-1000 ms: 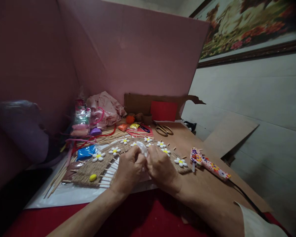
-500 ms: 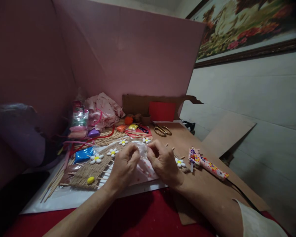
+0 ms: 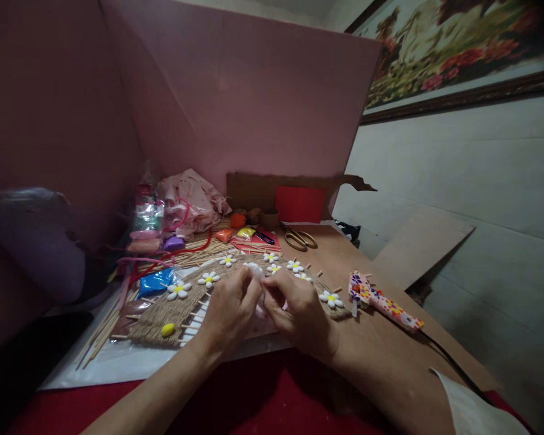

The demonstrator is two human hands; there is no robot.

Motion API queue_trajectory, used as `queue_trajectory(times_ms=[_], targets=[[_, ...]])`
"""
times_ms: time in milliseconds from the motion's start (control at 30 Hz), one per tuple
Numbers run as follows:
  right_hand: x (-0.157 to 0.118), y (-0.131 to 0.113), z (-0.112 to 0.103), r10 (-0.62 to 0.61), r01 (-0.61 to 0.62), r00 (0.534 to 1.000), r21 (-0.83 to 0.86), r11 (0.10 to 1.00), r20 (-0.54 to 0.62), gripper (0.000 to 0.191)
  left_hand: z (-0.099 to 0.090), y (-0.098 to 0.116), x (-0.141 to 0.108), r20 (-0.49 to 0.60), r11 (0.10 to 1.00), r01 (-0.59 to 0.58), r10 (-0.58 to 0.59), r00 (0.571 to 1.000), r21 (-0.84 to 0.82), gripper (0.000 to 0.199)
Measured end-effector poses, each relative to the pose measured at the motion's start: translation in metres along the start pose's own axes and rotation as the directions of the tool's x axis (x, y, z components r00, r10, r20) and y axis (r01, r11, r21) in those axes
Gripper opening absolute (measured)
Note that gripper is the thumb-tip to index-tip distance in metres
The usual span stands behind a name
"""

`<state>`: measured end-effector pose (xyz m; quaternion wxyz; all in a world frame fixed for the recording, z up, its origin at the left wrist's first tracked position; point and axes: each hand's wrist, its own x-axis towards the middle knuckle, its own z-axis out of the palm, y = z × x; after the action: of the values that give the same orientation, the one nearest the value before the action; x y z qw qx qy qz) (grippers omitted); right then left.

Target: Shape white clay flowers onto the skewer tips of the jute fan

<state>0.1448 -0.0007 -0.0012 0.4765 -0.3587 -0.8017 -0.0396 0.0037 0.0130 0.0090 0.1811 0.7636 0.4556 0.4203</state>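
Note:
Both hands meet at the centre over a pale pink dotted cloth. My left hand is closed, pinching a whitish, partly see-through piece that looks like plastic or clay wrapping. Close beside it, my right hand has its fingers curled together; what they hold is hidden. Behind and around the hands lies a fan-shaped twine weaving on thin sticks, bearing several white flowers with yellow centres, such as one at the left, and a yellow oval at its lower left.
A floral glue gun with a black cord lies at the right. Gold-handled scissors, a red card and orange and yellow packets stand behind. At the left are a blue packet, loose sticks, coloured clay and a crumpled pink cloth.
My hands have come closer together, and less of the whitish piece and pink cloth shows between them. More flowers show behind my right hand.

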Motion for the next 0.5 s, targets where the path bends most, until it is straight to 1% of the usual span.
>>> queue_trajectory(times_ms=[67, 133, 300, 367, 433, 500], targets=[[0.0, 0.0, -0.001, -0.036, 0.037, 0.999, -0.016, 0.999, 0.024, 0.008, 0.0, 0.0, 0.0, -0.015, 0.999, 0.017, -0.017, 1.0, 0.043, 0.025], [0.0, 0.001, -0.001, -0.036, 0.037, 0.999, -0.023, 0.999, 0.026, 0.007, 0.001, -0.001, 0.0, -0.013, 0.997, 0.032, -0.031, 0.999, 0.075, 0.024], [0.003, 0.009, 0.0, 0.065, -0.065, 0.998, -0.103, 0.993, -0.005, 0.005, 0.003, -0.002, 0.0, 0.037, 0.996, 0.049, -0.052, 0.998, 0.073, 0.019], [0.004, 0.01, 0.0, 0.051, -0.047, 0.998, -0.117, 0.992, 0.031, 0.006, 0.003, -0.003, 0.0, 0.032, 0.995, 0.053, -0.056, 0.998, 0.081, 0.02], [0.003, 0.01, -0.001, 0.006, 0.003, 0.997, -0.11, 0.994, 0.078, 0.009, 0.003, -0.002, -0.001, 0.024, 0.994, 0.055, -0.058, 0.998, 0.096, 0.022], [0.003, 0.009, -0.001, -0.012, 0.022, 0.995, -0.103, 0.994, 0.095, 0.015, 0.002, -0.001, -0.001, 0.023, 0.993, 0.053, -0.056, 0.998, 0.108, 0.022]])
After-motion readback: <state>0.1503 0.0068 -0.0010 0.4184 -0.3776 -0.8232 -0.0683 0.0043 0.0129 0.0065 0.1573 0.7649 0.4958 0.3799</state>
